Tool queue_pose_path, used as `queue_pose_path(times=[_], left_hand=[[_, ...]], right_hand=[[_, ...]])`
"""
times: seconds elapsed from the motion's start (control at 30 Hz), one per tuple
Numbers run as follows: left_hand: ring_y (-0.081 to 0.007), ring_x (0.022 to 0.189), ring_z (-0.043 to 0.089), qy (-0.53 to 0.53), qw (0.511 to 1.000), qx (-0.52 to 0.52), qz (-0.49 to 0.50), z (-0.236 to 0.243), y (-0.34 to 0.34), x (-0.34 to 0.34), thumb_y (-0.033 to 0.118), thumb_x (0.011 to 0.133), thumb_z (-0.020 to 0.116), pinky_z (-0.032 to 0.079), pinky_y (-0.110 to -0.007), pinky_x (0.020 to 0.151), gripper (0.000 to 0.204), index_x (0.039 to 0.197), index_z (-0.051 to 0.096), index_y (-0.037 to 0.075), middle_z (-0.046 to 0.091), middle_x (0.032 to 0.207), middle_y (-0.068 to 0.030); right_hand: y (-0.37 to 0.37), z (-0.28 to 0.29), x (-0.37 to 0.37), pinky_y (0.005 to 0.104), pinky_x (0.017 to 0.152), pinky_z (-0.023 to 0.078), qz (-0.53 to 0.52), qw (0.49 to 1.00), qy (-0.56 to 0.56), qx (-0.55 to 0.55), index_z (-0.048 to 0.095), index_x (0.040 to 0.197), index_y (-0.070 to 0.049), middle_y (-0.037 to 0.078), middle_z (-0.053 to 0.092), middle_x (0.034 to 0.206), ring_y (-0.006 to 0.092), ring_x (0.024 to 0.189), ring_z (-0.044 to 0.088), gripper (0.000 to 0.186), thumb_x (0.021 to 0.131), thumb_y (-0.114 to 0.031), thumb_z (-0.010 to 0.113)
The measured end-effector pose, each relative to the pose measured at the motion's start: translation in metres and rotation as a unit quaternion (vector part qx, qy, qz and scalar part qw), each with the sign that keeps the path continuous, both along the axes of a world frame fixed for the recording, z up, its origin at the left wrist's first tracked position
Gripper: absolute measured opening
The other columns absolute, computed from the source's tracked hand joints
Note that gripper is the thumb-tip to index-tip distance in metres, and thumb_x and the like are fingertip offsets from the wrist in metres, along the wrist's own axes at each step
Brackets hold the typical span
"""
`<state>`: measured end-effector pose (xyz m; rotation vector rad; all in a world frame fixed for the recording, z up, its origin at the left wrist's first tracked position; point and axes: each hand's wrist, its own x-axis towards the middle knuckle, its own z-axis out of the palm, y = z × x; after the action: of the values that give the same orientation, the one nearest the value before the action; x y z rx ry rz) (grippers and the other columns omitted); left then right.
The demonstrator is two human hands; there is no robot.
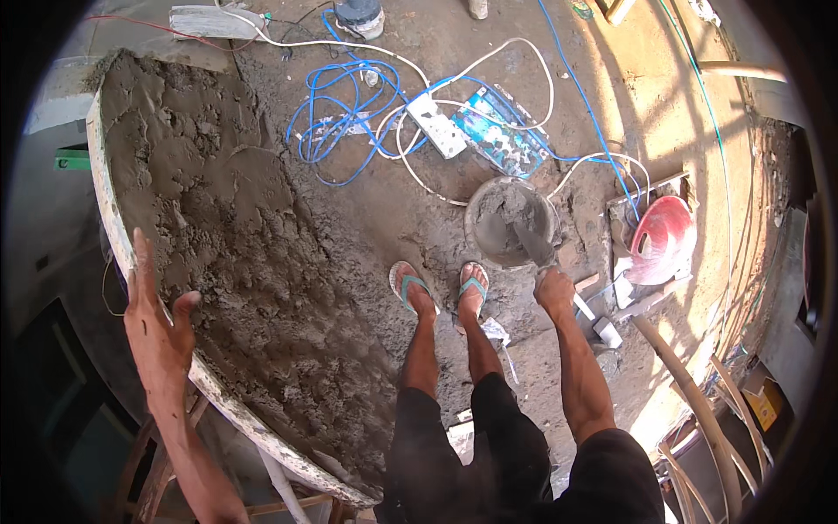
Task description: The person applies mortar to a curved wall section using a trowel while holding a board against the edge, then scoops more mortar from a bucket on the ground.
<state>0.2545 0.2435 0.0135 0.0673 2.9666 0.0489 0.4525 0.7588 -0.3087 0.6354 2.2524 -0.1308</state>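
Observation:
In my right hand is a trowel, its fingers wrapped round the handle. The trowel's dark blade reaches over the rim into a round bucket holding grey mortar. On the far left my left hand has its fingers stretched and thumb apart, with nothing in it. It is beside the pale board edge that borders a wide bed of wet, rough mortar; whether it touches the board I cannot tell.
My sandalled feet stand between mortar bed and bucket. Beyond the bucket lie a white power strip, a blue paint-spattered panel and coiled blue cable. A red basin and a hammer-like tool lie right; wooden poles rise lower right.

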Motion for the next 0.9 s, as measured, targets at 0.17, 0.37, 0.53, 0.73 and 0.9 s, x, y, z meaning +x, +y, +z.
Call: queue_pose_path(times=[0.17,0.37,0.53,0.73,0.9], left_hand=[[-0.0316,0.137,0.047,-0.267,0.809,0.484,0.197,-0.240,0.165,0.047,0.046,0.101,0.056,0.042,-0.045,0.110,0.067,0.150,0.041,0.003,0.046,0.149,-0.0224],[-0.0338,0.135,0.048,-0.419,0.615,0.543,0.389,-0.518,0.256,0.117,0.055,0.104,0.036,0.040,-0.024,0.056,0.066,0.158,0.026,0.019,0.033,0.161,-0.0103],[-0.0293,0.128,0.050,-0.433,0.582,0.548,0.417,-0.548,0.301,0.136,0.065,0.101,0.032,0.029,-0.022,0.050,0.073,0.159,0.025,0.020,0.033,0.162,-0.0061],[-0.0186,0.094,0.053,-0.407,0.512,0.600,0.461,-0.539,0.299,0.147,0.062,0.101,0.041,0.037,-0.027,0.062,0.073,0.156,0.031,0.016,0.039,0.157,-0.0060],[-0.0045,0.068,0.043,-0.373,0.438,0.633,0.518,-0.511,0.303,0.174,0.061,0.102,0.040,0.038,-0.022,0.058,0.067,0.154,0.038,0.019,0.048,0.145,-0.0011]], right_hand=[[0.018,-0.061,-0.107,0.0463,0.072,0.059,0.032,0.996,0.024,0.074,0.071,0.093,-0.002,0.021,0.072,0.097,0.0333,0.092,0.073,0.014,0.087,-0.012,0.062],[-0.078,-0.067,-0.058,0.0398,0.056,0.052,0.574,0.793,0.110,0.174,0.066,0.089,-0.004,0.012,0.064,0.081,0.0264,0.071,0.066,0.016,0.090,-0.016,0.056],[0.014,-0.041,-0.123,0.0328,0.055,0.054,0.336,0.933,0.084,0.094,0.058,0.098,0.001,0.011,0.063,0.079,0.0188,0.068,0.067,0.012,0.095,-0.011,0.058],[-0.086,-0.085,-0.042,0.0361,0.052,0.056,0.463,0.874,0.047,0.137,0.062,0.090,-0.002,0.015,0.067,0.079,0.0211,0.074,0.073,0.010,0.089,-0.011,0.059],[0.005,-0.044,-0.069,0.0401,0.071,0.061,0.292,0.956,-0.001,-0.027,0.053,0.109,0.005,0.022,0.069,0.090,0.0358,0.084,0.073,0.030,0.086,-0.013,0.064]])
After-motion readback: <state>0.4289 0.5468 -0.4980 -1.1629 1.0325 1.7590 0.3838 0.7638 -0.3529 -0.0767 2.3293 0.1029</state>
